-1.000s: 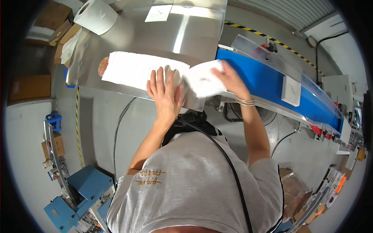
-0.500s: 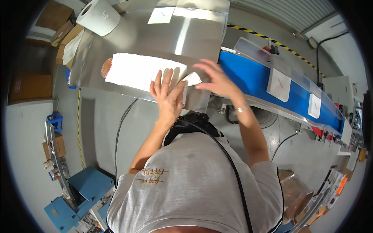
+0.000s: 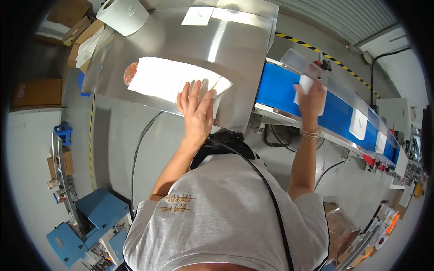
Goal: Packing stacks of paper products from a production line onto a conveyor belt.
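A fanned row of flat white packets (image 3: 156,79) lies on the steel table, its pieces overlapping. My left hand (image 3: 196,110) rests on the right part of this row, fingers stretched over the top and the thumb close to the row's right end. Over the blue conveyor belt (image 3: 279,88), my right hand (image 3: 312,99) is closed on a single white packet (image 3: 305,83), with fingers covering part of it. Farther right on the belt are two more white packets, a nearer one (image 3: 358,124) and a smaller-looking one (image 3: 380,142).
The steel table (image 3: 176,40) meets the belt at its right edge. A round red-patterned object (image 3: 130,73) sticks out at the row's left end. Farther back are a large white roll (image 3: 123,18) and a white sheet (image 3: 197,16). A clear guard (image 3: 337,92) runs along the belt's far side.
My right hand has gone from the row's right end to the belt, carrying one packet. The belt's packets have shifted right. My left hand stays on the row; the view has shifted slightly.
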Demonstrator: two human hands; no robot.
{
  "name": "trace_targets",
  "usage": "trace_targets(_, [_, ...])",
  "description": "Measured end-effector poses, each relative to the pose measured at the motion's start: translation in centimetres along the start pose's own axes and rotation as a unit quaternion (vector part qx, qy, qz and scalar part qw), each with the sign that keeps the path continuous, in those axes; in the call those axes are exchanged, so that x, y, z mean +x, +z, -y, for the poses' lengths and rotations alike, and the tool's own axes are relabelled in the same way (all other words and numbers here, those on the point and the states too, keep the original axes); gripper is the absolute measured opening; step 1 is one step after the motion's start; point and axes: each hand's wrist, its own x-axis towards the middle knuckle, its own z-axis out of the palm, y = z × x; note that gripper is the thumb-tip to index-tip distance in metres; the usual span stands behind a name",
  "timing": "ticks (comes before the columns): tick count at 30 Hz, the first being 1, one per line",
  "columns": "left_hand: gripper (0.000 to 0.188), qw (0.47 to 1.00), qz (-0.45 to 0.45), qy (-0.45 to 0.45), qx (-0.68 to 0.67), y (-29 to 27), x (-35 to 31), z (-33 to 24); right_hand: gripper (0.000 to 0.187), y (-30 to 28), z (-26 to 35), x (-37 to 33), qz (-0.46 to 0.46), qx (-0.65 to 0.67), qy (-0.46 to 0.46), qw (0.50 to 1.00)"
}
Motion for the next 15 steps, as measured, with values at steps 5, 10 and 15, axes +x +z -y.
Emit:
trace_targets(5, [0.027,0.999,0.029,0.014,-0.010,-0.2,0.1,0.3,0.047,2.1,11.9,-1.1,0.272,0.357,-0.239,0.861])
trace_targets(10, [0.035,0.999,0.012,-0.035,-0.014,-0.8,0.5,0.9,0.029,5.0,9.9,-1.5,0.335,0.485,-0.040,0.807])
trace_targets(15, [0.031,1.000,0.010,-0.008,0.006,-0.9,0.4,1.3,0.047,5.2,-1.0,0.5,0.162,0.218,0.241,0.932])
